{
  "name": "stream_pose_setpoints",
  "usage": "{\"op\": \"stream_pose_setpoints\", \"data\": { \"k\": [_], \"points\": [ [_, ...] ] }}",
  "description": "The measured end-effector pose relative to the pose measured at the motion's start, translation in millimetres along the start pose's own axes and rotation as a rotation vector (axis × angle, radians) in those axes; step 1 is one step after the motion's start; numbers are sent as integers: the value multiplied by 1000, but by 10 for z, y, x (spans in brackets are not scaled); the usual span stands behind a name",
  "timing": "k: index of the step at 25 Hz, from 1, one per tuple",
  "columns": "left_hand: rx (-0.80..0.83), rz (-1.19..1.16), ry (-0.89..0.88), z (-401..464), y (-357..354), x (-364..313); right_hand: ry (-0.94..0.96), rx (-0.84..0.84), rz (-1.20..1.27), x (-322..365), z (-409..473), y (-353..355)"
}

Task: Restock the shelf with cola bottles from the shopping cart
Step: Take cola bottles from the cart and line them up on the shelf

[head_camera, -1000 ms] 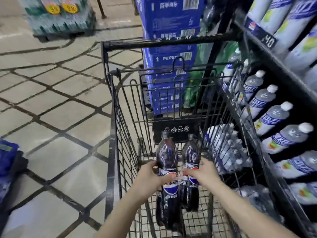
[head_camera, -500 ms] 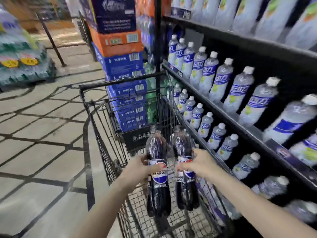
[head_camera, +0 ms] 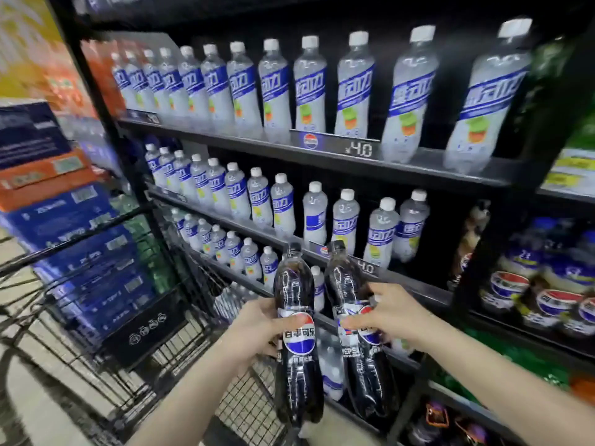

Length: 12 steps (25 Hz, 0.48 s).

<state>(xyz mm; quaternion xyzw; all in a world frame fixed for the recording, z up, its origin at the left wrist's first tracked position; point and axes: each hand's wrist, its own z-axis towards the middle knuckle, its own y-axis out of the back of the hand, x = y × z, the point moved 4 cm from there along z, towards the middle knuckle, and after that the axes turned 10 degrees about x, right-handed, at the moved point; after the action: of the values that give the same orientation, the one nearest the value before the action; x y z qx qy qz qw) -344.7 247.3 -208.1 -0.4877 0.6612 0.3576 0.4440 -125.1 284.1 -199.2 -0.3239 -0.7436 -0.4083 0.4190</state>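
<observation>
Dark cola bottles [head_camera: 297,333] gripped before the shelf [head_camera: 322,156]

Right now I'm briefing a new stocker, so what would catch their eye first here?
Two dark cola bottles held upright mid-frame: the left hand grips the left cola bottle, the right hand grips the right cola bottle. Behind them, rows of white-capped clear bottles fill the black shelves. The wire shopping cart sits lower left.
</observation>
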Motion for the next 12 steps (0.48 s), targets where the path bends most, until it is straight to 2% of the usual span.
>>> {"op": "stream_pose_setpoints", "data": {
  "k": [6, 12],
  "points": [
    [230, 76, -20, 159, -1254, -191, -87, -173, 138, -493, -1194, 867],
    [433, 148, -26, -33, -2949, -157, -149, -378, 159, -1312, -2660, 1582]
  ]
}}
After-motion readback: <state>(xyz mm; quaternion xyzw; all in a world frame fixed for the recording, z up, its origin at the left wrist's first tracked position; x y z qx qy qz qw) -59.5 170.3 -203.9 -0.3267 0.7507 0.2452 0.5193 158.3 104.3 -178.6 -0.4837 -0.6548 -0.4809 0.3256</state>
